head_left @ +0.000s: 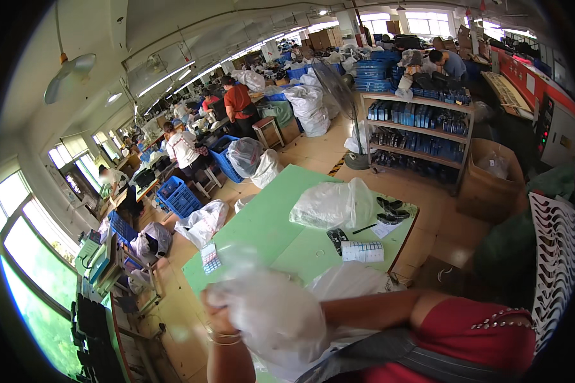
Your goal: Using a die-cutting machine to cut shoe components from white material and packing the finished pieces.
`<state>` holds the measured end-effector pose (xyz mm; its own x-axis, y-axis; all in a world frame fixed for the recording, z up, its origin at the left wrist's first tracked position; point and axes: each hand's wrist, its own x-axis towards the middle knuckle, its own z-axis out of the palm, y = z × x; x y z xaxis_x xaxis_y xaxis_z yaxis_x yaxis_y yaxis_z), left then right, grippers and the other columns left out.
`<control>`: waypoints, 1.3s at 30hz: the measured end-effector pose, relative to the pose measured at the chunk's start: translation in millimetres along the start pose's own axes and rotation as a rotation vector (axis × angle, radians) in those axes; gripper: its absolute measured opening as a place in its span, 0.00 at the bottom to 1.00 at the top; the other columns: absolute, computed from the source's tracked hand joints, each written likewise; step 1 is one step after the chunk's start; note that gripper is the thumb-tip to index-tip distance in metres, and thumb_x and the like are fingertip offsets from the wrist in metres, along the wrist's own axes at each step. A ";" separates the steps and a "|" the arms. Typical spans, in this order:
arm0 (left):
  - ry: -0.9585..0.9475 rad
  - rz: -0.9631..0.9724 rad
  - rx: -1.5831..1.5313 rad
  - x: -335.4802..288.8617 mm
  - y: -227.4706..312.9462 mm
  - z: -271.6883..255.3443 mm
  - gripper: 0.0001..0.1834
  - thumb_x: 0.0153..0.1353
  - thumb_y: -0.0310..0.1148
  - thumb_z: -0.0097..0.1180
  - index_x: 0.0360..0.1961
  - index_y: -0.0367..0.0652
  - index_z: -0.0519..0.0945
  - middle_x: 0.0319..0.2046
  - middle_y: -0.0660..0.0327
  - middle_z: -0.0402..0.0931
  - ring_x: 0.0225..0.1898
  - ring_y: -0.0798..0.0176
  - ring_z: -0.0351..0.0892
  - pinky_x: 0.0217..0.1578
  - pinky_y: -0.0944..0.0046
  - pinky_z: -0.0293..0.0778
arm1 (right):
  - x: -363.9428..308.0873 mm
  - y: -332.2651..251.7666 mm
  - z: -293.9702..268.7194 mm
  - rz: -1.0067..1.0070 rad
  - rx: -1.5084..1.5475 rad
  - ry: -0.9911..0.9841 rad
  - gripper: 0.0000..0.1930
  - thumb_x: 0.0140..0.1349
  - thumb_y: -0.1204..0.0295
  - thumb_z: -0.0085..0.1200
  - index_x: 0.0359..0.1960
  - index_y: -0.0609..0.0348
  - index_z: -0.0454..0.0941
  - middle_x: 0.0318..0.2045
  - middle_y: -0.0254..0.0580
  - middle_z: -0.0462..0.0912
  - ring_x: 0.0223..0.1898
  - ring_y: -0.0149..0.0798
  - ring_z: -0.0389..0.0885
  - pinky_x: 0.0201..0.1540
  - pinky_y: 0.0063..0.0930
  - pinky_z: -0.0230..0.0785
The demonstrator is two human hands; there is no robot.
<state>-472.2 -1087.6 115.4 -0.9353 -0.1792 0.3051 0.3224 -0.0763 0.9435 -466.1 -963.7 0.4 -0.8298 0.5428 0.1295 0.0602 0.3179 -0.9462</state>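
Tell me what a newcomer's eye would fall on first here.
Probably the blurred whitish plastic bag at bottom centre, gripped by the left hand. Next, the pale green tabletop behind it, with a translucent bag toward its far side. Beyond, right of centre, a shelf rack packed with blue and dark items.

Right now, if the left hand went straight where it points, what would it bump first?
Past the plastic bag it holds, the left hand would probably reach the patterned sheet on the green table, or pass above it; depth is unclear.
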 end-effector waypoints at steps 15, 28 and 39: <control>-0.330 0.053 0.213 -79.4 -80.7 -6.2 0.58 0.34 0.49 0.75 0.63 0.31 0.57 0.60 0.43 0.58 0.61 0.47 0.60 0.62 0.54 0.55 | -27.8 73.1 68.6 -0.161 -0.457 -0.038 0.27 0.61 0.64 0.51 0.59 0.60 0.59 0.55 0.44 0.67 0.57 0.40 0.65 0.61 0.36 0.55; -0.118 0.020 0.506 -81.8 -85.2 -3.8 0.42 0.40 0.41 0.72 0.54 0.33 0.67 0.54 0.45 0.66 0.56 0.50 0.66 0.57 0.55 0.61 | 104.2 -29.7 -41.9 -1.783 -0.339 -0.757 0.23 0.57 0.63 0.45 0.55 0.54 0.69 0.56 0.48 0.71 0.61 0.44 0.66 0.66 0.48 0.48; 0.254 -0.025 0.799 -141.5 -115.7 -12.1 0.28 0.45 0.34 0.70 0.47 0.35 0.75 0.49 0.46 0.72 0.52 0.52 0.71 0.53 0.56 0.65 | 136.1 1.7 -45.3 -1.128 -0.732 -1.193 0.10 0.41 0.63 0.56 0.21 0.56 0.78 0.20 0.46 0.81 0.26 0.50 0.82 0.27 0.42 0.72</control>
<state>-375.3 -1065.3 -38.5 -0.8485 -0.4095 0.3352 0.0123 0.6179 0.7862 -553.8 -854.1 29.9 -0.5312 -0.8469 -0.0221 -0.8261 0.5235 -0.2086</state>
